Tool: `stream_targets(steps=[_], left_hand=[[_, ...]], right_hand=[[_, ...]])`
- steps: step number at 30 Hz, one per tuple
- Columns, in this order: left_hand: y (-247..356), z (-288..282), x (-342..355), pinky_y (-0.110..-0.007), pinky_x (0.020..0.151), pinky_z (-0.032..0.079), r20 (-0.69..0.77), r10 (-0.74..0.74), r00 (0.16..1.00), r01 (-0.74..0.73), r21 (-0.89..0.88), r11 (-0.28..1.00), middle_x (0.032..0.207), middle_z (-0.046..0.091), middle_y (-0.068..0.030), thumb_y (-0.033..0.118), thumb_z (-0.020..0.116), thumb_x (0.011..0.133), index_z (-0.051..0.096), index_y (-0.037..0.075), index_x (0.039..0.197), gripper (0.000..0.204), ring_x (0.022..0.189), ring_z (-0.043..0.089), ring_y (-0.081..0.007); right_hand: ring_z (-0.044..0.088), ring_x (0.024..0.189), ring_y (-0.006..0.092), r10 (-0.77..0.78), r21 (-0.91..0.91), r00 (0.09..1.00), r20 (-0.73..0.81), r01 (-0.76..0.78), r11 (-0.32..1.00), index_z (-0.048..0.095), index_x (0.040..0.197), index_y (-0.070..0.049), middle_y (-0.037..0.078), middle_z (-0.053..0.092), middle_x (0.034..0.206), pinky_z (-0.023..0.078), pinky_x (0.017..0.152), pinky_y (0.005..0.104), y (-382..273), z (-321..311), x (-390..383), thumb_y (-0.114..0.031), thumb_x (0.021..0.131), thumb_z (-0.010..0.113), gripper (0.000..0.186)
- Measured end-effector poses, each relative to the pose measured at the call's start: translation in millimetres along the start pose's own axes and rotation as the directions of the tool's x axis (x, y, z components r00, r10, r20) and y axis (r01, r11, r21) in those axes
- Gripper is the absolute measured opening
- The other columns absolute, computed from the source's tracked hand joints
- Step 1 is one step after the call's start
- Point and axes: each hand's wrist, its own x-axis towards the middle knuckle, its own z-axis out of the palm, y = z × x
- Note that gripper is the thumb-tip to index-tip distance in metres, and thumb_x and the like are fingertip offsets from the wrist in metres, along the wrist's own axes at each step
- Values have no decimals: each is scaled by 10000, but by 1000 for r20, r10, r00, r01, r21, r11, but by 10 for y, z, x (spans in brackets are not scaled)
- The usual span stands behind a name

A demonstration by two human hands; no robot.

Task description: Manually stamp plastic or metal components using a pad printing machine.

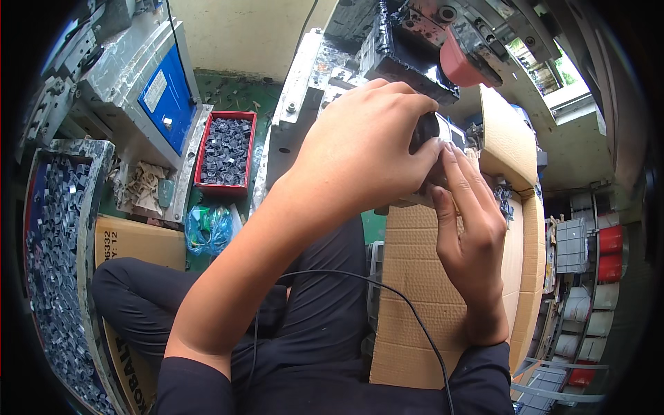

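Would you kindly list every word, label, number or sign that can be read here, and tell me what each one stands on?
Cardboard box at the left: dark printed characters run sideways on the upper part; I leave them unquoted.
Same side, below the bent trouser leg: bold dark lettering on cardboard, also left unquoted.
White label on the blue panel: too small to read.

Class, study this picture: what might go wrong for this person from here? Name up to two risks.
1. The dark item is partly covered by the left hand and the right hand is close against it; a slip might drop it near the cardboard box.
2. The black cable looping across the lap might catch a forearm.
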Motion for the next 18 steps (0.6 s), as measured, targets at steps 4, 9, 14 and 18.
stream_targets(steps=[4, 9, 14, 18], left_hand=[[17, 14, 0, -401, 1005, 540, -3, -18, 1000, 18, -12, 1000, 1204, 731, -158, 283, 740, 898, 747, 39, 1211, 396, 1134, 696, -340], [12, 28, -2, -406, 999, 536, -24, -5, 1000, 5, -11, 1000, 1169, 729, -155, 255, 738, 893, 739, 20, 1193, 381, 1121, 689, -347], [32, 8, 24, -413, 990, 534, 4, -29, 1000, 29, 2, 1000, 1140, 726, -153, 240, 746, 888, 733, 15, 1177, 367, 1109, 683, -351], [30, 40, 13, -413, 988, 533, -17, -35, 999, 35, 6, 999, 1136, 725, -157, 238, 756, 882, 727, 20, 1182, 372, 1110, 678, -356]], right_hand=[[641, 1257, 457, 4, -18, 1000, 3, -4, 1000, 630, 1368, 94, 309, 659, 1321, 507, 1061, 485, -4, 5, 1, -41, 983, 676, 410], [655, 1226, 449, -5, -79, 1000, 14, 6, 997, 634, 1345, 108, 303, 668, 1291, 524, 1037, 483, -33, -12, 36, -17, 973, 673, 395], [665, 1196, 445, -30, -107, 1000, 7, 30, 994, 637, 1322, 127, 300, 676, 1262, 531, 1021, 481, -38, 4, 65, -13, 969, 674, 381], [667, 1182, 438, -46, -119, 999, 7, 46, 992, 641, 1306, 135, 297, 677, 1248, 534, 1011, 478, -37, -6, 72, -6, 966, 672, 369]])
